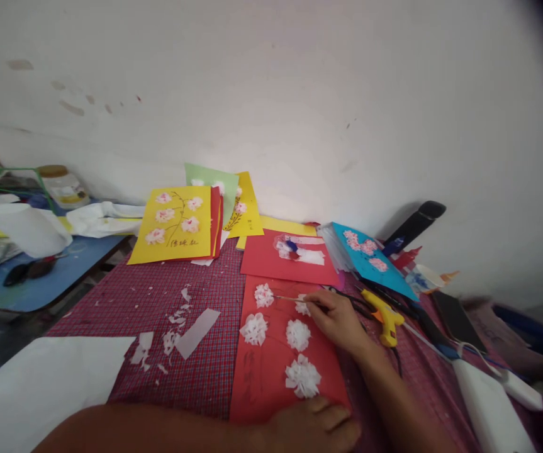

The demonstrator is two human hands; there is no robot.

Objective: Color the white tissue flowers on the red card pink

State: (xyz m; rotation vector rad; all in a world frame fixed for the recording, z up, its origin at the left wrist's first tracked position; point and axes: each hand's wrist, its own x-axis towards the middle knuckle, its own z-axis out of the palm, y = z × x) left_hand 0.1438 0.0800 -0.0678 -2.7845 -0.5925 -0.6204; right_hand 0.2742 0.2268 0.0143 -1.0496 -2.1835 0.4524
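Note:
A red sheet of card (275,352) lies on the cloth, with several white crumpled-paper flowers glued on and faint dark writing at its lower left. My right hand (340,318) pinches a thin paintbrush (294,298), whose tip touches the upper-left flower (264,295). That flower shows a slight pink tint. Across the bottom of the card, my left hand (316,425) lies flat just below the lowest flower (303,376), holding nothing. Directly behind is another red sheet (275,255) bearing a white tissue (311,253) with blue and red paint stains.
Finished yellow flower cards (177,220) stand at the back left. Paper scraps (172,340) and a white sheet (49,384) lie left. To the right are a yellow glue gun (387,318), a blue flower card (375,261), a paper cup (425,279) and a white power strip (488,402).

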